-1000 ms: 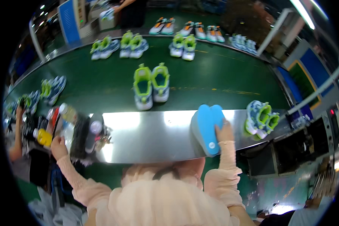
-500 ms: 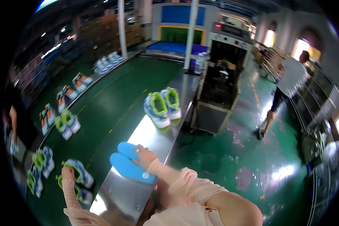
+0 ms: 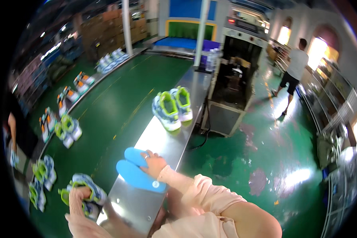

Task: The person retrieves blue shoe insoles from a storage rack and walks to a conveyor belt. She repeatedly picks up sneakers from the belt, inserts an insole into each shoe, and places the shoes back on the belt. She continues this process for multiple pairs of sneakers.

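My right hand (image 3: 154,164) is closed on a pair of light blue insoles (image 3: 133,175), its fingers over their inner edge; they lie side by side above the metal ledge. Down at the left, my left hand (image 3: 80,193) curls its fingers into the collar of a blue-and-white sneaker (image 3: 94,189) with lime-green lining. A matching sneaker (image 3: 90,211) sits right beside it, partly hidden by my wrist. Farther along the ledge stands another pair of the same sneakers (image 3: 168,113), upright, touched by neither hand.
The metal ledge (image 3: 137,204) runs away from me beside a green belt (image 3: 119,115). More sneakers (image 3: 67,129) line the belt's far side. An open-fronted machine (image 3: 230,91) stands beyond the ledge. A co-worker's arm (image 3: 12,131) shows at far left; another person (image 3: 295,67) walks at right.
My left hand has moved slightly right and down, onto the near sneaker's collar, and that pair has shifted a little toward the ledge. The walking person is farther away. My right hand stays at the insoles.
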`<action>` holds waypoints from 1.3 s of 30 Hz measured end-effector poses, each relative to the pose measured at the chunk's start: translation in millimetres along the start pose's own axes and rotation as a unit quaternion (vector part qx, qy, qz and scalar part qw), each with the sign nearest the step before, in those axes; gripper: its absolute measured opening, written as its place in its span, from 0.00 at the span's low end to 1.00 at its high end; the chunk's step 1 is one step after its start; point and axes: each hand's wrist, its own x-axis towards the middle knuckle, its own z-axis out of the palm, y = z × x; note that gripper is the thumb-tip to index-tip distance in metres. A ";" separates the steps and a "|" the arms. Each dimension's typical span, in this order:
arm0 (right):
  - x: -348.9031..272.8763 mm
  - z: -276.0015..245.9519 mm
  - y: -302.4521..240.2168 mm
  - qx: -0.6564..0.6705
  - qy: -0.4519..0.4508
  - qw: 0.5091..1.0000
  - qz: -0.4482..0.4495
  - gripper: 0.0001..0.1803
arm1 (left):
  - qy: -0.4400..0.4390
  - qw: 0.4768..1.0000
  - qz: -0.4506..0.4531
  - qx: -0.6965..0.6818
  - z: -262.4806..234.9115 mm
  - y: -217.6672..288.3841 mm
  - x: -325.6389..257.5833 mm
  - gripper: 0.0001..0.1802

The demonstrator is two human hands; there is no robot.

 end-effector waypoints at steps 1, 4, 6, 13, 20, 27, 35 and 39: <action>2.1 0.7 -2.3 -0.011 -0.007 1.000 -0.007 0.32 | -0.011 1.000 0.019 0.010 -1.6 -3.0 -5.0 0.10; -1.7 -2.0 2.9 -0.025 0.020 0.999 0.009 0.32 | -0.054 0.991 0.108 0.057 -15.3 9.1 7.0 0.11; 2.3 5.7 -1.1 -0.023 0.034 0.999 -0.016 0.32 | -0.085 0.985 0.129 0.080 -25.7 11.8 -9.7 0.12; 1.3 7.7 -5.0 0.017 0.024 0.999 -0.033 0.33 | -0.061 0.989 0.120 0.067 -26.6 56.6 2.2 0.14; 5.3 9.1 0.1 0.011 0.031 0.998 -0.045 0.34 | 0.210 0.524 -0.319 -0.761 4.9 59.6 18.0 0.26; 12.4 22.7 28.4 0.023 0.040 0.995 -0.087 0.31 | 0.256 0.314 -0.383 -0.830 -17.9 66.2 17.6 0.16; 18.3 26.4 24.3 0.044 0.005 0.992 -0.120 0.32 | 0.191 0.299 -0.533 -0.768 0.4 36.4 25.9 0.15; 21.8 -13.3 11.9 -0.039 0.017 0.971 -0.234 0.34 | 0.122 0.677 -0.306 -0.658 -7.9 62.9 -22.9 0.14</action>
